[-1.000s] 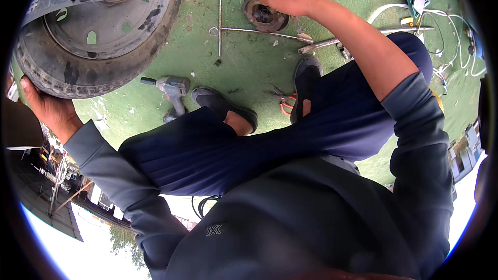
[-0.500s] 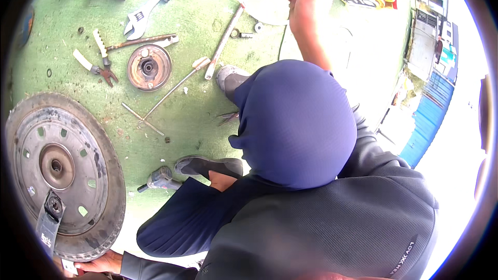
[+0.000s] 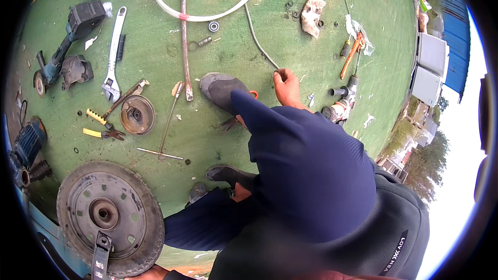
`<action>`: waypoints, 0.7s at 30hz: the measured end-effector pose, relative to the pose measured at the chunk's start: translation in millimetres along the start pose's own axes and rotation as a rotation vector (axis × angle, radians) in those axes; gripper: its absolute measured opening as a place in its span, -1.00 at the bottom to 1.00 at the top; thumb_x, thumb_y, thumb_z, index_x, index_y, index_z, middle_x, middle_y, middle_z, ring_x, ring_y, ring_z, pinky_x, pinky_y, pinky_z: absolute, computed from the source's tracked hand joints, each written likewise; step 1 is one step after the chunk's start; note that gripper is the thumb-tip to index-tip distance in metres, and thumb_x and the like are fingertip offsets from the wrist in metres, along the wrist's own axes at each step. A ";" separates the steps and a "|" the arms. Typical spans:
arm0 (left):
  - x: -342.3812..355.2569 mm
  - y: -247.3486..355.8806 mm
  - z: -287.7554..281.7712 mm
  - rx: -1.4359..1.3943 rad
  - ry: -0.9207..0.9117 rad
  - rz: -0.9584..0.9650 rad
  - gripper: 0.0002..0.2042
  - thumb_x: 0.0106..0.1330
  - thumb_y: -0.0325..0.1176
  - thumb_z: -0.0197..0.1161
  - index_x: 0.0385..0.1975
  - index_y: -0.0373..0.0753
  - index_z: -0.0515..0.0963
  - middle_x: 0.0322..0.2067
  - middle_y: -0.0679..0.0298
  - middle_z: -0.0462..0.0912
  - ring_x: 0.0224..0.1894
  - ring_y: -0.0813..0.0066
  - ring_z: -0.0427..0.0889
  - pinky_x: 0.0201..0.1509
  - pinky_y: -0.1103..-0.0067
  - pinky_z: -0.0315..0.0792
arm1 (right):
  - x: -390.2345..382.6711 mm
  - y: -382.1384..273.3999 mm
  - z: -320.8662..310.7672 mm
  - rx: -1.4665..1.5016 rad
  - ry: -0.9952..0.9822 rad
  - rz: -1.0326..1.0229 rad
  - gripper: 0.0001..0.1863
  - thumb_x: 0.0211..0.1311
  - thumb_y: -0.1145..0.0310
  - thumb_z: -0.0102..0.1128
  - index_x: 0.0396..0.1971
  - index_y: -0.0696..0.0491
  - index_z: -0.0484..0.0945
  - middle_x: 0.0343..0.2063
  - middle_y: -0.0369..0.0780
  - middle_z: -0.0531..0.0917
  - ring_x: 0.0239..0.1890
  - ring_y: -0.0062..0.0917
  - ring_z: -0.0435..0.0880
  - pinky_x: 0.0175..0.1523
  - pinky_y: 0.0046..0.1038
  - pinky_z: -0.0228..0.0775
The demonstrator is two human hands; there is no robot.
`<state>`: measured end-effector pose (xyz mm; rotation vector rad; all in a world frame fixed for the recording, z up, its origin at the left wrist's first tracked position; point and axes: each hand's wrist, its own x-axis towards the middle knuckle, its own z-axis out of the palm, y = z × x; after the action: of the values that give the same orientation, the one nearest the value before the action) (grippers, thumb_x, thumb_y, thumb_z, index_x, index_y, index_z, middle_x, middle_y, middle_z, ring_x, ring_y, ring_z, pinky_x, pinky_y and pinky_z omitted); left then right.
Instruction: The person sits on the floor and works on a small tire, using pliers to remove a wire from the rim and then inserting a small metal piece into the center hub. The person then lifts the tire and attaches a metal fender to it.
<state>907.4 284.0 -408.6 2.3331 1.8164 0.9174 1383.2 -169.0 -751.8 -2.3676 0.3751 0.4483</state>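
My left hand (image 3: 150, 274) grips the lower edge of a worn black-tyred wheel (image 3: 111, 236) at the lower left, with its fingers mostly hidden under the rim. The wheel stands tilted, showing a rusty hub with a centre hole, and a dark metal arm (image 3: 101, 256) crosses its lower part. Beyond my raised knee, my right hand (image 3: 288, 88) is low over the green floor. Its fingertips are pinched together beside a thin grey cable (image 3: 254, 28); what sits between them is too small to make out.
Around the floor lie a rusty brake drum (image 3: 138, 114), pliers (image 3: 106, 132), an adjustable wrench (image 3: 114, 54), an angle grinder (image 3: 67, 46), a long pipe (image 3: 184, 46), a T-handle (image 3: 166, 129), a ring bearing (image 3: 213, 26), a white hoop (image 3: 197, 18), an orange pipe wrench (image 3: 353, 54) and a power drill (image 3: 345, 101).
My right hand has come down from the far side toward my knee, closer to the floor. The view has shifted, showing more of the tools, and the yellow bottle has left it.
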 end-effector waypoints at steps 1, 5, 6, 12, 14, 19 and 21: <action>-8.7 28.1 -4.8 -0.768 0.149 -0.387 -0.32 0.41 -0.18 0.30 0.47 -0.19 0.21 0.41 0.07 0.33 0.38 0.13 0.38 0.44 0.09 0.31 | 10.9 -19.8 6.8 0.026 -0.026 -0.116 -0.79 0.31 0.37 0.24 -0.17 0.18 0.64 -0.51 -0.17 0.67 -0.48 -0.53 0.61 -0.29 -0.41 0.50; -33.3 22.2 -15.8 -0.359 0.002 -0.410 -0.29 0.47 0.06 0.13 0.51 -0.15 0.13 0.52 0.12 0.11 0.48 0.09 0.19 0.57 0.13 0.07 | 52.4 -111.9 47.8 -0.131 -0.124 -0.430 -0.68 0.23 0.25 0.33 -0.11 0.13 0.63 -0.31 -0.07 0.70 -0.28 -0.21 0.70 -0.12 -0.23 0.54; -41.0 19.2 -6.0 -0.433 0.023 -0.496 -0.27 0.47 0.11 0.08 0.52 -0.14 0.11 0.52 0.11 0.11 0.49 0.07 0.18 0.58 0.13 0.06 | 57.7 -131.1 59.4 -0.186 -0.144 -0.485 -0.64 0.22 0.21 0.34 -0.09 0.13 0.63 -0.27 -0.06 0.69 -0.22 -0.17 0.70 -0.07 -0.20 0.54; -62.1 9.3 22.2 -0.739 0.099 -0.843 -0.19 0.49 0.28 -0.13 0.52 -0.23 0.07 0.51 0.08 0.11 0.51 0.03 0.13 0.59 0.13 0.01 | 74.8 -192.5 114.6 -0.544 -0.214 -0.772 -0.59 0.20 0.11 0.36 -0.18 0.17 0.64 -0.27 0.04 0.71 -0.16 -0.01 0.70 -0.04 -0.09 0.53; -58.0 1.1 25.3 -0.708 0.127 -0.823 -0.18 0.49 0.30 -0.14 0.51 -0.28 0.10 0.50 0.07 0.15 0.50 0.05 0.16 0.58 0.16 0.03 | 76.9 -196.3 111.9 -0.559 -0.229 -0.765 -0.59 0.20 0.10 0.36 -0.25 0.20 0.65 -0.32 0.08 0.72 -0.21 0.02 0.71 -0.08 -0.07 0.52; -47.7 -7.8 27.0 -0.897 0.027 -0.730 -0.23 0.49 0.29 -0.12 0.48 -0.21 0.19 0.43 0.15 0.31 0.43 0.16 0.31 0.53 0.25 0.15 | 87.1 -238.7 106.8 -0.357 -0.387 -0.915 -0.62 0.19 0.21 0.37 -0.15 0.21 0.66 -0.43 -0.15 0.73 -0.38 -0.49 0.70 -0.17 -0.40 0.53; -54.4 -24.1 23.8 -0.932 0.053 -0.782 -0.21 0.47 0.31 -0.10 0.48 -0.21 0.18 0.43 0.14 0.31 0.43 0.14 0.31 0.52 0.24 0.17 | 39.0 -299.9 116.2 -0.319 -0.577 -1.045 -0.66 0.15 0.30 0.36 -0.14 0.21 0.62 -0.41 -0.16 0.69 -0.44 -0.52 0.61 -0.23 -0.42 0.48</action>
<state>890.2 250.1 -460.2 0.9561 1.5599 1.2657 1507.9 120.4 -676.4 -2.2078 -1.2076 0.6486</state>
